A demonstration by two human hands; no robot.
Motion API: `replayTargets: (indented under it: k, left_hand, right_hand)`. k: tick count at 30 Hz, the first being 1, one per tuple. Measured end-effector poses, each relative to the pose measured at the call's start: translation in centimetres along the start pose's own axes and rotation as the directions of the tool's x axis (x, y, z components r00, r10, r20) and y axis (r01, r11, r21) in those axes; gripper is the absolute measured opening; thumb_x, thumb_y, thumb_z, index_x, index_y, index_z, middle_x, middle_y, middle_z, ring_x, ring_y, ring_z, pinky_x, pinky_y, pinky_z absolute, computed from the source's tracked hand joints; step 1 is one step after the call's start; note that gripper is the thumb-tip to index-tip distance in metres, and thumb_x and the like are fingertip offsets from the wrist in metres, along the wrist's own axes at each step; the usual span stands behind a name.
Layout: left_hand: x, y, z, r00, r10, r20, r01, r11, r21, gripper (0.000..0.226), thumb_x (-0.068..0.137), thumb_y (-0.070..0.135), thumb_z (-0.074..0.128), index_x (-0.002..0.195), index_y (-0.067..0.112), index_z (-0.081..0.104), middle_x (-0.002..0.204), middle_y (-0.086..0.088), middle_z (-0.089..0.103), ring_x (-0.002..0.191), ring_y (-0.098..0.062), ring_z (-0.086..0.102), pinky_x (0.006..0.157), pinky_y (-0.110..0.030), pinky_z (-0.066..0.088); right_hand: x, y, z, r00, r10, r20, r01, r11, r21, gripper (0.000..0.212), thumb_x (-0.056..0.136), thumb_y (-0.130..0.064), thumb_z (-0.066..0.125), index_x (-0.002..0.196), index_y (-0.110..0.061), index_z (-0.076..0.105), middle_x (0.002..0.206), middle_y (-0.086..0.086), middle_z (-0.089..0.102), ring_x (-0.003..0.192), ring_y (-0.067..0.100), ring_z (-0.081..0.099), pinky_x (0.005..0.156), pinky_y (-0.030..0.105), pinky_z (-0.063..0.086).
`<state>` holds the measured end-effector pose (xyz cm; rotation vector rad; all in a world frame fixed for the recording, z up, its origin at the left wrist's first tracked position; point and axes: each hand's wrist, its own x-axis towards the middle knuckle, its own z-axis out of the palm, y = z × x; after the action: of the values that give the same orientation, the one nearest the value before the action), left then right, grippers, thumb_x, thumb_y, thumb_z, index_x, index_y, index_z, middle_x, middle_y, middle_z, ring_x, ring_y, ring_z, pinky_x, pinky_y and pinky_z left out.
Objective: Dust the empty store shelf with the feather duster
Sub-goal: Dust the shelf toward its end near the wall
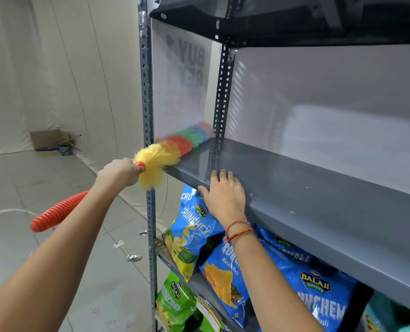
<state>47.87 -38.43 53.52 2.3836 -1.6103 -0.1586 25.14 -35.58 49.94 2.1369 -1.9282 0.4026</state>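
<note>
1. Your left hand wraps tight around the feather duster, whose fluffy head lies on the empty shelf.
2. It looks soft and light; grip the orange handle.
3. Your right hand rests flat, fingers spread.

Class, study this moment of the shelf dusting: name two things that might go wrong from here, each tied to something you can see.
1. The left hand grips the multicoloured feather duster close to its head, so the long orange ribbed handle sticks out behind and might catch the arm.
2. The right hand rests on the grey metal shelf edge; a sweep rightward would likely meet it, leaving that patch undusted.
</note>
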Motion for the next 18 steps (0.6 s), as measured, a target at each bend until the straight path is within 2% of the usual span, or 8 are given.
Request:
replayTargets:
  k: [4,10,14,18]
  left_hand:
    - [0.2,1.8,1.2,0.997,0.001,-0.082,0.000,1.000,0.017,0.044,0.098,0.040,0.038,0.121,0.006,0.054,0.113,-0.017,0.061,0.099,-0.032,0.058,0.079,-0.038,0.045]
    - [1.0,4.2,2.2,0.989,0.054,-0.138,-0.053,0.999,0.006,0.040,0.099,0.034,0.036,0.113,0.006,0.060,0.111,-0.017,0.064,0.102,-0.034,0.061,0.082,-0.038,0.047]
    - [1.1,4.2,2.3,0.991,0.102,-0.085,-0.105,0.994,-0.030,0.048,0.098,0.042,0.035,0.112,0.003,0.059,0.111,-0.019,0.062,0.099,-0.035,0.061,0.076,-0.036,0.046]
    - [1.6,2.7,1.7,0.994,0.105,0.022,-0.104,0.994,-0.035,0.057,0.094,0.052,0.036,0.113,0.002,0.055,0.110,-0.019,0.063,0.091,-0.032,0.059,0.082,-0.039,0.049]
  right_hand:
    - [0.0,0.0,-0.1,1.000,0.004,0.004,-0.005,1.000,0.014,0.062,0.098,-0.049,0.033,0.143,-0.006,0.029,0.150,0.020,0.032,0.140,0.034,0.027,0.115,0.042,0.026]
    - [-0.1,0.0,0.0,1.000,0.002,-0.009,-0.002,1.000,0.019,0.063,0.098,-0.049,0.033,0.143,-0.004,0.029,0.150,0.021,0.033,0.141,0.033,0.028,0.115,0.042,0.026]
    - [0.0,0.1,0.1,1.000,0.000,-0.006,0.000,1.000,0.023,0.063,0.098,-0.049,0.032,0.143,-0.005,0.028,0.151,0.020,0.032,0.141,0.032,0.027,0.116,0.042,0.025]
    - [0.0,0.0,0.1,1.000,0.005,-0.006,-0.005,1.000,0.022,0.063,0.098,-0.049,0.033,0.143,-0.005,0.028,0.151,0.021,0.032,0.141,0.033,0.027,0.116,0.042,0.025]
